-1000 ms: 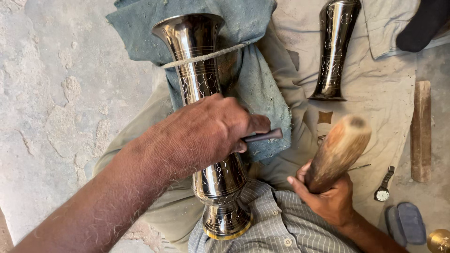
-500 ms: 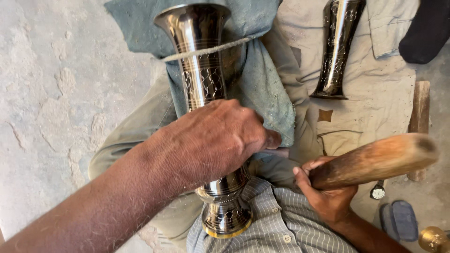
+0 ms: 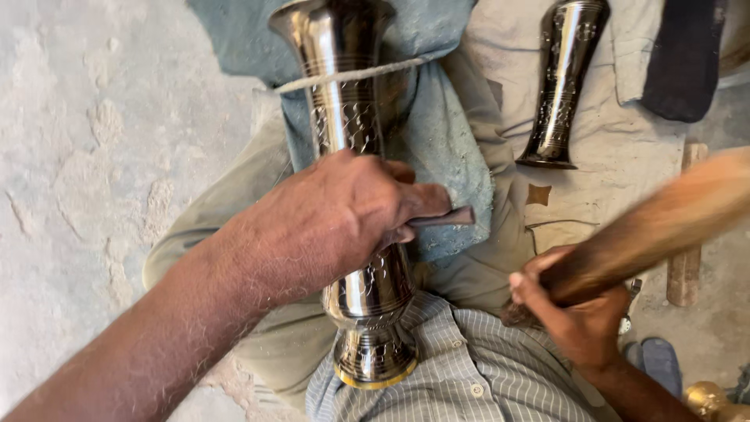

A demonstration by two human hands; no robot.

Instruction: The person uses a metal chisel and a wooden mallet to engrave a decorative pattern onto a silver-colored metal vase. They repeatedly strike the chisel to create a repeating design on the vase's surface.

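With the vase (image 3: pixel 351 195) lying along the lap, the left hand (image 3: pixel 344 211) clamped on a chisel (image 3: pixel 441 217) and the right hand (image 3: pixel 582 312) gripping a blurred mallet (image 3: pixel 664 227), a stray blow could hit knuckles.

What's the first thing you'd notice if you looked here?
A tall shiny metal vase lies along the person's lap, with a cord around its neck. The left hand presses a small chisel against it, while the right hand swings a blurred wooden mallet at lower right.
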